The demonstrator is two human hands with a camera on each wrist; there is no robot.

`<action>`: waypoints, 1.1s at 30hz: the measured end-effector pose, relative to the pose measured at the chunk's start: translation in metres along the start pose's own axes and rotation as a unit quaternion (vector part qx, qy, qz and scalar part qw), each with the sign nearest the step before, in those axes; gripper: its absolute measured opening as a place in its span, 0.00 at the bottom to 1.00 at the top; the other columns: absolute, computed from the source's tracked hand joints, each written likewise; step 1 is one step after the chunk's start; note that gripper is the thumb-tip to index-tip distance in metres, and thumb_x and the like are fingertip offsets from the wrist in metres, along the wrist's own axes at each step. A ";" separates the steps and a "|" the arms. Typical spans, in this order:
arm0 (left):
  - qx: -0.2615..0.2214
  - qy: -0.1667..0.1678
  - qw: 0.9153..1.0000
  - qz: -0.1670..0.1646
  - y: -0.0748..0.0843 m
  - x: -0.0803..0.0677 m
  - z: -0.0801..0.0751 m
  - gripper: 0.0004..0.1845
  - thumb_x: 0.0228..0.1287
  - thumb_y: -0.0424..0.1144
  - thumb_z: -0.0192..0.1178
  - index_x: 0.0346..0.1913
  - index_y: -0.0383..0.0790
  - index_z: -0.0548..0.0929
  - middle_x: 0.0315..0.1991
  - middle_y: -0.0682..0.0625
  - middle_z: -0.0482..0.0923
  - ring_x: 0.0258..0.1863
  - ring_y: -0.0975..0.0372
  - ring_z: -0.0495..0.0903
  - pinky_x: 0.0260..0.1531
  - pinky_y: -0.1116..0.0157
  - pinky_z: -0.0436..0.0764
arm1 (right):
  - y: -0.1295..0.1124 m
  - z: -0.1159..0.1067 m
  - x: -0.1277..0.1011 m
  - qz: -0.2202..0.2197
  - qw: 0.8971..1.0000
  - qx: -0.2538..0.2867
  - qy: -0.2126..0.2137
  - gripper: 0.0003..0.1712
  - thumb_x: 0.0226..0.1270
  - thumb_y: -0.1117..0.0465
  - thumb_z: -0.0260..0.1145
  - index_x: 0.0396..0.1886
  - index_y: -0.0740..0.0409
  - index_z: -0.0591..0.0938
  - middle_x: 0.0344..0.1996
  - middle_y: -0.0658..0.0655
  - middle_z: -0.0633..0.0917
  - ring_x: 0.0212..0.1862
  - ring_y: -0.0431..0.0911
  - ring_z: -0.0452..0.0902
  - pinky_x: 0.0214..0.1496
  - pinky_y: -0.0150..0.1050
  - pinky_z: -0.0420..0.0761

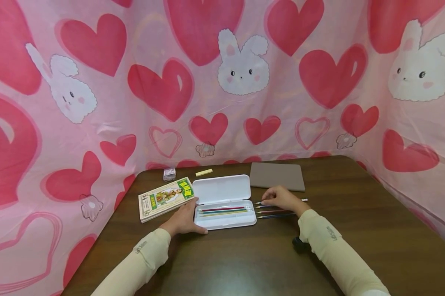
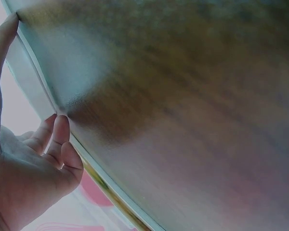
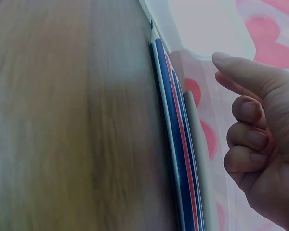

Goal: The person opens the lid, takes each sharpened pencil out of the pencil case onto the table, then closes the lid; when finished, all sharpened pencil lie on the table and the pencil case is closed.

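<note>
L hand (image 1: 183, 220) steadies open white plastic pencil case (image 1: 222, 190) w/ relaxed fingers; R hand (image 1: 283, 198), fingers curled, prob. pinching white-tipped pencil (image 1: 281, 202)—lift level.

- We get bright, even light in the head view, nothing dim, only soft shadows under the sleeves near us.
- Wide-lens bending shows at the left and right edges; the table (image 1: 355, 230) edges curve.
- A mild sheen sits on the white pencil case (image 1: 222, 190) lid.
- Both wrist views are much softer: the tabletop is a blurry smear, washed-out bright at the top, and only the fingers (image 3: 250, 72) look fairly sharp.
</note>
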State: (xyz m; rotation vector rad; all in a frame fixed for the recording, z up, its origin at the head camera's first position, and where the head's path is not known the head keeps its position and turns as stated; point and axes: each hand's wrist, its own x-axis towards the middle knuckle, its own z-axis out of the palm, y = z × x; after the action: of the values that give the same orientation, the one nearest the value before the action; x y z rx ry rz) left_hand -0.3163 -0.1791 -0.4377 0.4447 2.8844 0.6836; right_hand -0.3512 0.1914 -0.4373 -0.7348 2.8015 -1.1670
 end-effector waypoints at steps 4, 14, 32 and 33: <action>-0.002 -0.001 1.000 -0.003 -0.002 -0.001 0.001 0.64 0.29 0.63 0.74 0.70 0.41 0.53 0.63 0.42 0.65 0.63 0.49 0.63 0.64 0.47 0.61 | -0.004 0.008 0.005 -0.005 1.000 0.002 -0.007 0.07 0.54 0.58 0.70 0.31 0.56 0.85 0.17 0.47 0.77 0.21 0.37 0.64 0.22 0.30 0.66; -0.009 -0.006 1.000 -0.007 -0.003 0.000 0.004 0.64 0.30 0.64 0.73 0.70 0.41 0.52 0.64 0.42 0.64 0.64 0.49 0.63 0.63 0.46 0.61 | -0.014 0.023 0.019 -0.020 0.999 0.014 -0.029 0.08 0.56 0.60 0.69 0.34 0.58 0.85 0.23 0.49 0.82 0.23 0.38 0.66 0.24 0.30 0.68; 0.002 -0.004 1.000 -0.008 0.000 0.000 0.000 0.65 0.30 0.64 0.73 0.71 0.41 0.51 0.66 0.42 0.62 0.64 0.49 0.62 0.64 0.47 0.61 | -0.020 0.032 0.025 -0.004 0.998 -0.012 -0.066 0.13 0.55 0.59 0.69 0.38 0.61 0.85 0.20 0.49 0.78 0.23 0.39 0.66 0.25 0.32 0.69; 0.002 -0.003 1.000 -0.007 0.000 0.000 0.000 0.64 0.30 0.64 0.73 0.71 0.40 0.52 0.66 0.42 0.62 0.64 0.49 0.62 0.63 0.47 0.61 | -0.021 0.031 0.025 -0.004 0.998 -0.017 -0.066 0.12 0.55 0.59 0.70 0.38 0.61 0.85 0.21 0.49 0.79 0.23 0.39 0.66 0.25 0.32 0.70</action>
State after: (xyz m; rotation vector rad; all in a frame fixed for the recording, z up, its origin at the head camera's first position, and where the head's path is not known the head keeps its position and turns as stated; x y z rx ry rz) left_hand -0.3164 -0.1789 -0.4373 0.4266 2.8807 0.6737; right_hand -0.3586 0.1469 -0.4413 -0.7942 2.7184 -1.0321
